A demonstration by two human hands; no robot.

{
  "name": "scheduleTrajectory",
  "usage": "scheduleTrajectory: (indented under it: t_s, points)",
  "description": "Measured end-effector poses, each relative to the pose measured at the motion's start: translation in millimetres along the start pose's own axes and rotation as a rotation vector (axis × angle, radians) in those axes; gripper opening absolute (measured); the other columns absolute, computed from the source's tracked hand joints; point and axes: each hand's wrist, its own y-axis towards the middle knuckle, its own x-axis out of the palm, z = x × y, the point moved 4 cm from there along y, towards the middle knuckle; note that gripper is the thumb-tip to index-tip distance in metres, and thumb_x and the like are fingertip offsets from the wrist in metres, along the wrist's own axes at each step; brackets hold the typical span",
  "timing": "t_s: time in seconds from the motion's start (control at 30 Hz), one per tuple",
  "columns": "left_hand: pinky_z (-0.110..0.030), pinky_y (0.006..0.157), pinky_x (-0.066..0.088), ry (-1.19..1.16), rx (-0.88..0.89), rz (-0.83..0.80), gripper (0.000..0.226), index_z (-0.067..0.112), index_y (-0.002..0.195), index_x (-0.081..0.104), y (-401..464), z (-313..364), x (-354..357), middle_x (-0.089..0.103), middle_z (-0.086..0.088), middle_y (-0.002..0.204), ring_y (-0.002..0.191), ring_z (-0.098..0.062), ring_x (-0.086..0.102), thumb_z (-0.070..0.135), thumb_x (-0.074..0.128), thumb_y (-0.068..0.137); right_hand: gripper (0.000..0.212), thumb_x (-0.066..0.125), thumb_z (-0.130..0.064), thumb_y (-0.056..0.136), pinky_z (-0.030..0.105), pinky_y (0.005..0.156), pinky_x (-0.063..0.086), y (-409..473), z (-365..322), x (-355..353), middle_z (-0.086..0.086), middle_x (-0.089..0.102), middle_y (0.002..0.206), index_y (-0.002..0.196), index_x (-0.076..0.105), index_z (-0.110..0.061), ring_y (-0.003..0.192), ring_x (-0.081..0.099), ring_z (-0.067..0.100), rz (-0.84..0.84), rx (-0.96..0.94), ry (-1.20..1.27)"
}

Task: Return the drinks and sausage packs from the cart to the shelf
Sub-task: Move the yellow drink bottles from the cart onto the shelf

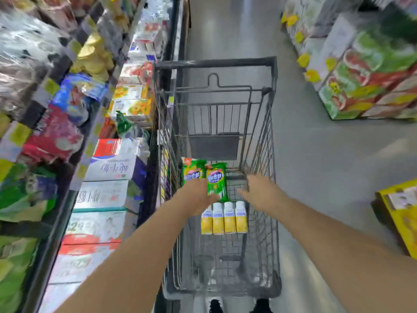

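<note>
While left hand [198, 196] grips green pack [217, 181], right hand [259, 190] open

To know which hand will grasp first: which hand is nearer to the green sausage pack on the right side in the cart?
Left. The left hand touches the right green sausage pack at its lower edge; the right hand is open beside it, apart.

The cart [215, 64] holds two green sausage packs [216, 180] side by side at its far end and one pack of four yellow drink bottles [224, 219] nearer. Two hands reach in: the left hand [198, 197] and the right hand [261, 192].
</note>
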Motion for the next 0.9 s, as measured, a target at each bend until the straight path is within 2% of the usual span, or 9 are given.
scheduleTrajectory:
  t_s: [0.07, 0.2, 0.27, 0.37, 0.5, 0.63, 0.7, 0.8, 0.9]
  points:
    - [-0.041, 0.103, 0.041, -0.098, -0.041, -0.07, 0.067, 0.001, 0.14, 0.04, 26, -9, 40, 0.047, -0.02, 0.142, 0.129, -0.035, 0.046, 0.051, 0.047, 0.097, 0.032, 0.051, -0.035, 0.097, 0.032, 0.068, 0.044, 32, 13, 35, 0.021, 0.067, 0.1, 0.079, 0.053, -0.009, 0.101, 0.065, 0.034, -0.07, 0.048, 0.064]
    - [-0.04, 0.085, 0.047, -0.199, -0.119, -0.165, 0.062, 0.002, 0.13, 0.049, 85, -36, 121, 0.059, -0.024, 0.124, 0.109, -0.038, 0.058, 0.054, 0.046, 0.095, 0.038, 0.055, -0.034, 0.095, 0.029, 0.066, 0.038, 86, 42, 111, 0.023, 0.066, 0.096, 0.07, 0.052, -0.005, 0.101, 0.065, 0.035, -0.183, 0.161, 0.128]
    - [-0.039, 0.086, 0.045, -0.223, -0.148, -0.167, 0.063, 0.003, 0.135, 0.044, 114, -47, 149, 0.057, -0.023, 0.125, 0.111, -0.037, 0.056, 0.052, 0.046, 0.096, 0.037, 0.057, -0.033, 0.096, 0.032, 0.07, 0.042, 108, 53, 144, 0.025, 0.067, 0.108, 0.085, 0.063, 0.002, 0.106, 0.063, 0.036, -0.214, 0.206, 0.152]
    - [-0.039, 0.095, 0.042, -0.274, -0.197, -0.161, 0.064, 0.002, 0.141, 0.039, 150, -60, 183, 0.049, -0.021, 0.138, 0.123, -0.036, 0.05, 0.048, 0.048, 0.098, 0.041, 0.059, -0.033, 0.095, 0.033, 0.08, 0.047, 139, 70, 191, 0.025, 0.064, 0.121, 0.113, 0.064, 0.004, 0.113, 0.061, 0.036, -0.211, 0.289, 0.203]
    - [-0.038, 0.098, 0.042, -0.351, -0.298, -0.173, 0.067, 0.003, 0.146, 0.034, 182, -66, 224, 0.036, -0.019, 0.149, 0.131, -0.037, 0.044, 0.045, 0.052, 0.096, 0.043, 0.063, -0.029, 0.092, 0.033, 0.08, 0.048, 173, 83, 235, 0.021, 0.061, 0.127, 0.122, 0.061, 0.002, 0.114, 0.062, 0.035, -0.157, 0.417, 0.315]
    - [-0.042, 0.104, 0.039, -0.425, -0.402, -0.143, 0.071, 0.004, 0.148, 0.028, 201, -70, 258, 0.028, -0.02, 0.151, 0.135, -0.039, 0.038, 0.042, 0.056, 0.095, 0.05, 0.063, -0.022, 0.091, 0.037, 0.092, 0.05, 192, 95, 265, 0.022, 0.054, 0.137, 0.133, 0.052, 0.004, 0.123, 0.056, 0.037, -0.126, 0.478, 0.336]
    - [-0.044, 0.106, 0.039, -0.505, -0.454, -0.115, 0.073, 0.002, 0.148, 0.028, 204, -73, 269, 0.031, -0.019, 0.151, 0.136, -0.038, 0.036, 0.041, 0.059, 0.093, 0.046, 0.063, -0.018, 0.091, 0.035, 0.091, 0.05, 196, 99, 276, 0.022, 0.057, 0.136, 0.131, 0.054, 0.003, 0.122, 0.058, 0.036, -0.135, 0.521, 0.394]
    - [-0.049, 0.103, 0.044, -0.655, -0.567, -0.098, 0.071, 0.003, 0.141, 0.033, 204, -79, 277, 0.044, -0.021, 0.141, 0.127, -0.039, 0.047, 0.039, 0.065, 0.09, 0.043, 0.064, -0.018, 0.091, 0.032, 0.083, 0.047, 199, 104, 285, 0.022, 0.06, 0.132, 0.127, 0.058, 0.003, 0.118, 0.06, 0.036, -0.106, 0.583, 0.485]
    - [-0.05, 0.1, 0.048, -0.749, -0.628, -0.143, 0.069, 0.005, 0.138, 0.034, 203, -84, 284, 0.048, -0.02, 0.137, 0.122, -0.038, 0.052, 0.041, 0.066, 0.088, 0.051, 0.064, -0.031, 0.091, 0.033, 0.083, 0.047, 198, 106, 290, 0.021, 0.055, 0.135, 0.131, 0.054, -0.001, 0.119, 0.057, 0.036, -0.109, 0.679, 0.498]
